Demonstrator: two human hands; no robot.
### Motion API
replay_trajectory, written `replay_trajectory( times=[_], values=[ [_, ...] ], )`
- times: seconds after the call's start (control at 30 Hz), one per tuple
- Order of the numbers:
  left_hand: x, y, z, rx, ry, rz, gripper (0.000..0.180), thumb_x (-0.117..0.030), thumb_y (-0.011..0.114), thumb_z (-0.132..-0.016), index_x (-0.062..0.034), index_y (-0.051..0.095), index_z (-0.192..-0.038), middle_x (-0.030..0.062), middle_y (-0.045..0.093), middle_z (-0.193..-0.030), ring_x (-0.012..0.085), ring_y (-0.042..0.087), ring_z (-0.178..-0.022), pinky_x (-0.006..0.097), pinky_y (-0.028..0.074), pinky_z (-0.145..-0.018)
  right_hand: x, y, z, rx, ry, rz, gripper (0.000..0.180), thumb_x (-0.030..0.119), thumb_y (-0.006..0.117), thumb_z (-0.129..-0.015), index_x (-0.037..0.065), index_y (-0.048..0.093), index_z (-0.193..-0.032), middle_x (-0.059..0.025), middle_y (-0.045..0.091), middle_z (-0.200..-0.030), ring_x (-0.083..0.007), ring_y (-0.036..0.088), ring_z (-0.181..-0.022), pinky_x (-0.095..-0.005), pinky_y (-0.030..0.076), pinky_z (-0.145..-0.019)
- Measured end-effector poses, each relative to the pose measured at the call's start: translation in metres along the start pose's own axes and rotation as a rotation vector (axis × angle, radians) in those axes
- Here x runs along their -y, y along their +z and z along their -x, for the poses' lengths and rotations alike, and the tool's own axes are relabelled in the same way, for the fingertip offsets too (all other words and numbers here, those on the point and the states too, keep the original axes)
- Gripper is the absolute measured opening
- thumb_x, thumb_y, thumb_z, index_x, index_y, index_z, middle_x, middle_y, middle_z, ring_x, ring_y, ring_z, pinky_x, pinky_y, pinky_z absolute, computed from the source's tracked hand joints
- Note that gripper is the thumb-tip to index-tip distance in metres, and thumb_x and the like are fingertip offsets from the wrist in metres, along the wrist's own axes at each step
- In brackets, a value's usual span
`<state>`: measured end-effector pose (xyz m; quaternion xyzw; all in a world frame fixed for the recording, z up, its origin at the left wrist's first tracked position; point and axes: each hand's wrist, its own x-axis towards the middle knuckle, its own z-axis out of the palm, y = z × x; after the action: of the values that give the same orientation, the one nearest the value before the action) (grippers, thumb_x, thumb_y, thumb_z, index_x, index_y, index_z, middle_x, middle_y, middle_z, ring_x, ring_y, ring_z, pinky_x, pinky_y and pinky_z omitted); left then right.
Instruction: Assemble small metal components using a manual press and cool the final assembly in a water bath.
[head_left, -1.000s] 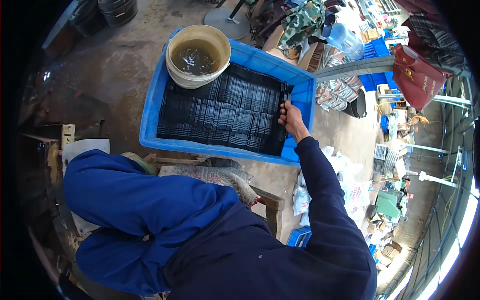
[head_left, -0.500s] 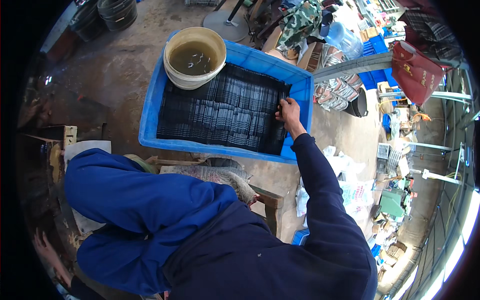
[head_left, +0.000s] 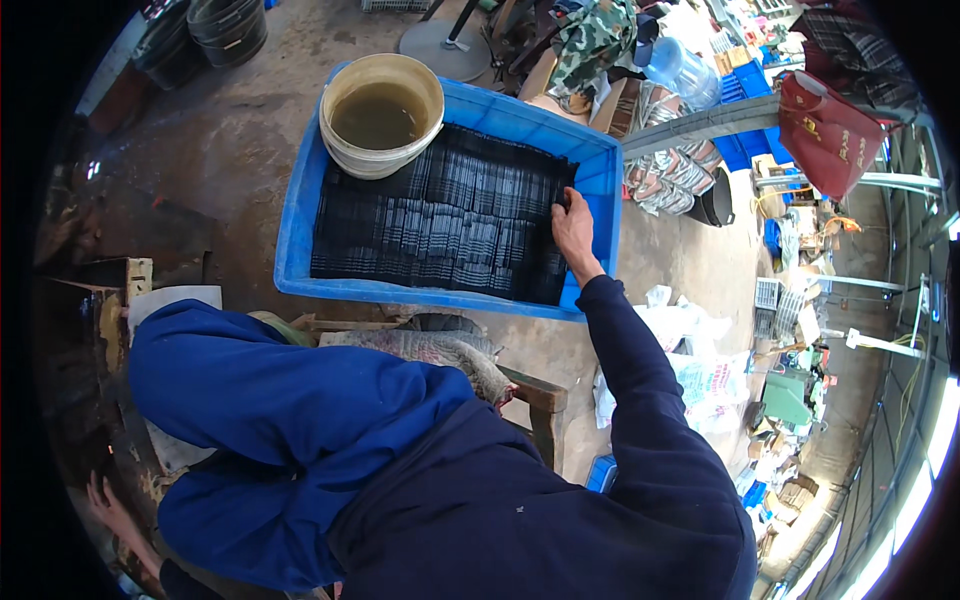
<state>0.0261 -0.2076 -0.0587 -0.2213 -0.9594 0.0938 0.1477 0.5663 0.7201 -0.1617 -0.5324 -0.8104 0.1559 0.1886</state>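
Your right hand point(head_left: 574, 228) reaches into the far right end of the blue tub point(head_left: 296, 232), fingers curled over the edge of the black strips point(head_left: 440, 218) packed inside; it grips the top piece at that end, though how tightly cannot be told. Your left hand is out of sight behind the blue sleeve point(head_left: 270, 380) folded across your lap, so its state cannot be told.

The strips are flat, thin and dark, ribbed with pale cross lines, laid in overlapping rows that fill the tub floor. Their long axis runs from near to far, while the rows themselves stretch left to right along the tub's length. The tub is a rectangular plastic bin with a raised rim, its long side lying left to right on the grey concrete floor point(head_left: 250, 110), just beyond your knees.

A round cream bucket point(head_left: 382, 112) of murky brownish water sits on the tub's far left corner, resting on the strips and overhanging the rim. Near you, between the tub and your lap, lies a worn grey sack point(head_left: 440, 350) over a wooden frame point(head_left: 540, 400). To the right, well apart from the tub, a red bag point(head_left: 822, 130) hangs among cluttered crates and white sacks point(head_left: 700, 375). Dark pots point(head_left: 205, 30) stand at the far left.
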Motion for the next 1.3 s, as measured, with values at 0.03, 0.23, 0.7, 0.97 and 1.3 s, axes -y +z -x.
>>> replay_trajectory(
  times=[0.03,0.23,0.7,0.97,1.3],
  values=[
    [-0.004,-0.004,0.001,0.019,-0.035,-0.006,0.038,-0.034,0.044,-0.105,-0.0139,0.062,-0.131,0.0107,0.05,-0.146,0.0352,0.041,-0.136,0.045,0.031,-0.115,0.003,0.002,0.0,0.0,0.002,-0.005,0.043,0.015,0.059,-0.087,-0.002,0.058,-0.126,-0.0272,0.064,-0.114,-0.0431,0.061,-0.106,-0.0466,0.048,-0.094],
    [0.016,-0.007,0.017,0.037,-0.038,0.026,0.039,-0.036,0.045,-0.105,-0.0171,0.06,-0.135,0.01,0.047,-0.148,0.0313,0.038,-0.139,0.043,0.03,-0.115,-0.008,0.018,-0.015,-0.021,0.008,0.117,0.046,0.013,0.063,-0.083,-0.003,0.059,-0.126,-0.0266,0.065,-0.116,-0.0397,0.062,-0.109,-0.0429,0.049,-0.095],
    [0.005,-0.021,0.033,0.061,-0.134,0.26,0.033,-0.025,0.051,-0.103,-0.0055,0.065,-0.127,0.0088,0.058,-0.138,0.0292,0.042,-0.135,0.038,0.033,-0.111,-0.025,0.03,-0.027,-0.025,0.106,-0.137,0.049,0.005,0.066,-0.078,0.0,0.06,-0.126,-0.0226,0.069,-0.104,-0.0382,0.067,-0.089,-0.0417,0.054,-0.082],
    [0.007,-0.025,0.035,0.085,-0.17,0.28,0.034,-0.024,0.05,-0.104,-0.0048,0.064,-0.127,0.0102,0.059,-0.136,0.0272,0.043,-0.135,0.038,0.033,-0.111,-0.011,0.024,-0.022,0.052,0.291,-0.507,0.051,0.002,0.067,-0.081,0.001,0.058,-0.131,-0.0143,0.069,-0.097,-0.0202,0.065,-0.079,-0.0328,0.052,-0.067],
    [-0.003,-0.031,0.02,0.056,-0.115,0.253,0.036,-0.026,0.05,-0.103,-0.0036,0.063,-0.128,0.0125,0.057,-0.138,0.0298,0.05,-0.129,0.038,0.037,-0.109,0.005,0.004,0.0,-0.181,-0.196,-0.003,0.035,0.005,0.066,-0.081,0.001,0.063,-0.116,-0.0208,0.063,-0.108,-0.0354,0.061,-0.102,-0.0436,0.05,-0.089]
  ],
)
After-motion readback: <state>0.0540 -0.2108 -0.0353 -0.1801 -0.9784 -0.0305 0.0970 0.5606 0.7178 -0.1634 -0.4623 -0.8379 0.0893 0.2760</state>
